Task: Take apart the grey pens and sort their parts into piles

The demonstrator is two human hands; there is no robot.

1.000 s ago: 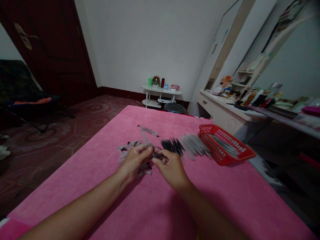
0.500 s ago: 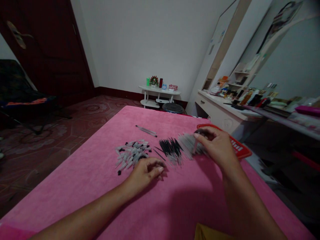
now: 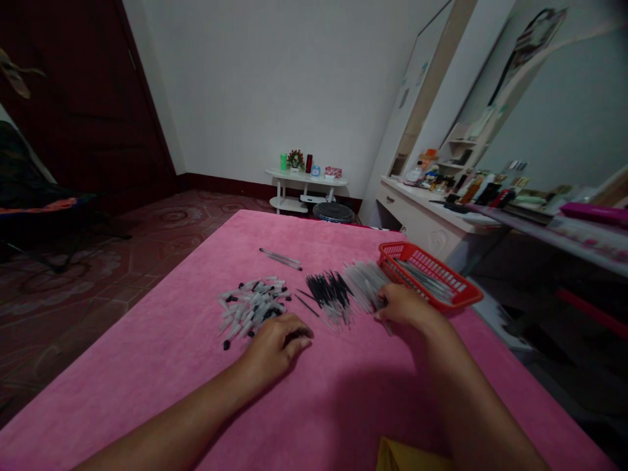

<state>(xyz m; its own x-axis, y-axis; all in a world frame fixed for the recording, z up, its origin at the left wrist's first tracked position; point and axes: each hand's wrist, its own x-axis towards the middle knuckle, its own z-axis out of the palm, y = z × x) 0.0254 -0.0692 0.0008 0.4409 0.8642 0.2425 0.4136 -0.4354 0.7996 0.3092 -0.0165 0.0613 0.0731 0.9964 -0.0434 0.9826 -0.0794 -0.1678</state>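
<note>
My right hand [image 3: 403,305] pinches a clear pen barrel at the near right edge of a row of clear pen barrels [image 3: 362,285]; one tube end sticks out below my fingers. Left of that row lie several thin ink refills [image 3: 330,292] with black ends, a few loose beside them. My left hand [image 3: 280,341] rests on the cloth, loosely curled, with a gap between thumb and fingers and nothing visible in it. It lies against the near side of a pile of clear pen caps and small black pieces [image 3: 252,304]. Two assembled pens [image 3: 280,259] lie farther back.
A red plastic basket [image 3: 432,271] holding long clear pens or tubes stands at the right edge of the pink cloth [image 3: 196,366]. A mustard-coloured cloth item [image 3: 412,456] lies at the near edge. A cluttered dressing table [image 3: 432,209] stands right; a low white shelf [image 3: 307,176] is behind.
My right hand has moved down and closer, lowering the clear barrel beside the row and uncovering the basket. My left hand's fingertips have drawn closer together. The view has shifted slightly.
</note>
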